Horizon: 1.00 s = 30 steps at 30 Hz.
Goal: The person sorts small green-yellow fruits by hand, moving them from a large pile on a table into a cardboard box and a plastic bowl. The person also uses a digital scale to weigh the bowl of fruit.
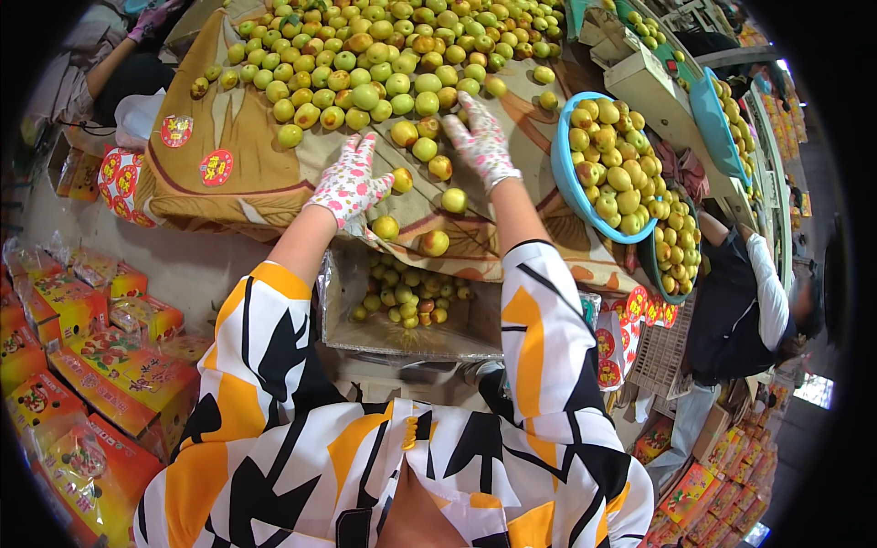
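Both my hands wear white gloves with a pink flower print. My left hand (351, 179) rests palm down at the near edge of a pile of yellow-green jujubes (373, 65), fingers apart. Its thumb reaches a brown-flushed jujube (401, 179). Opposite it, my right hand (479, 140) has spread fingers, their tips touching or very near the pile's edge. Several loose jujubes (425, 148) lie between the hands. More are scattered towards me on the brown patterned blanket (253, 137). Below the blanket's edge, a plastic-lined carton (473, 342) holds more jujubes (404, 294). My palms are hidden.
A blue basin (563, 161) full of jujubes stands right, beside a dark green basin (675, 298). Red round stickers (216, 168) lie on the blanket. Printed gift boxes (130, 370) fill the lower left. Other people, a gloved hand (147, 20) and a sleeve (767, 288), are nearby.
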Tool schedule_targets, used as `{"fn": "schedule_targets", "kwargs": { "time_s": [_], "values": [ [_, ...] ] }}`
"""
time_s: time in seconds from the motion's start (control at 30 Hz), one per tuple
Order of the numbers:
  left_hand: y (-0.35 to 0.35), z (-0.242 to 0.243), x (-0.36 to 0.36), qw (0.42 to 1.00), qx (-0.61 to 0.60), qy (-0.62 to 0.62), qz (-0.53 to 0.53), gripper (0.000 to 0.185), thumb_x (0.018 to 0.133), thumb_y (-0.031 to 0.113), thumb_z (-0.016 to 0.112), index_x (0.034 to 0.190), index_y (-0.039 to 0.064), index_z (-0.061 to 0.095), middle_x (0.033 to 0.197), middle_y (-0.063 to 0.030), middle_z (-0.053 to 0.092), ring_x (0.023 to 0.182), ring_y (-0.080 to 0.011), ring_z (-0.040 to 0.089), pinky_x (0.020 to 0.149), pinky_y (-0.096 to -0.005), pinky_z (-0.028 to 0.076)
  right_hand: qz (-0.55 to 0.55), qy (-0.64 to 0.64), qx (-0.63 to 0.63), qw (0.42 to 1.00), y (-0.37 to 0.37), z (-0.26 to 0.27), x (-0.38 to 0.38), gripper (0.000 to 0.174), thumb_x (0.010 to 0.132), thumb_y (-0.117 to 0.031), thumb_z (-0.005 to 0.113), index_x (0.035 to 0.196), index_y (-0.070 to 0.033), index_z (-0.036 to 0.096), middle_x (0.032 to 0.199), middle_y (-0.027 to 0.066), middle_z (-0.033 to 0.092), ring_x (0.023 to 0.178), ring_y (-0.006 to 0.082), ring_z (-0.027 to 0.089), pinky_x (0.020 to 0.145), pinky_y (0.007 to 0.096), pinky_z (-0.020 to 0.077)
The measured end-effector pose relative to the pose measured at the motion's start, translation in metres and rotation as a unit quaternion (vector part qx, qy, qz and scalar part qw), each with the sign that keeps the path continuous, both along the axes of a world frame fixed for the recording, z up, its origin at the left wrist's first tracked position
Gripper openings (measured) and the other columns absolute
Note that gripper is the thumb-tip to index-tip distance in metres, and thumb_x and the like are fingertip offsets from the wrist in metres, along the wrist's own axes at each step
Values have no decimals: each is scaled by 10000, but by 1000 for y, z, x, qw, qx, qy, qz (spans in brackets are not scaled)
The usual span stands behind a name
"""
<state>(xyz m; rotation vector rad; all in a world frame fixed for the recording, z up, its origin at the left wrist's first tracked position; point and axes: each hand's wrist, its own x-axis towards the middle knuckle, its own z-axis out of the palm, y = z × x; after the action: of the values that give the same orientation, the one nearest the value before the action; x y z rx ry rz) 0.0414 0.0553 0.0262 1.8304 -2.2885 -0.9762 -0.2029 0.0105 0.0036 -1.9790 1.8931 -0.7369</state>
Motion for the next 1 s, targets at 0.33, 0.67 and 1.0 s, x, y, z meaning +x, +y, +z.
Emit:
{"fn": "schedule_targets", "kwargs": {
  "time_s": [0.33, 0.67, 1.0],
  "values": [
    [42, 4, -22, 970, 55, 177, -160, 580, 887, 227, 610, 1410, 83, 405, 1368, -201, 451, 1271, -351, 449, 1064, -413, 363, 136, -151, -8, 979, 127, 6, 18, 203, 899, -198, 562, 1021, -75, 667, 1021, 123, 649, 1027, 293, 596, 924, 385, 459],
    [-16, 13, 40, 957, -231, 176, 22, 464, 927, 331, 593, 1309, 73, 544, 1318, -167, 538, 1220, -311, 516, 1050, -387, 399, -28, -81, -116, 990, 183, 45, -38, 168, 883, -88, 558, 964, 18, 660, 1022, 186, 663, 981, 346, 626, 907, 417, 484],
    [-153, -54, 88, 930, -252, 6, 267, 760, 857, 604, 556, 1476, 212, 352, 1557, -232, 158, 1391, -458, 246, 1149, -468, 228, -44, 295, 8, 954, 158, -2, -63, 617, 867, -278, 588, 1408, -54, 392, 1463, 169, 356, 1369, 328, 317, 1112, 469, 281]
  ]
}}
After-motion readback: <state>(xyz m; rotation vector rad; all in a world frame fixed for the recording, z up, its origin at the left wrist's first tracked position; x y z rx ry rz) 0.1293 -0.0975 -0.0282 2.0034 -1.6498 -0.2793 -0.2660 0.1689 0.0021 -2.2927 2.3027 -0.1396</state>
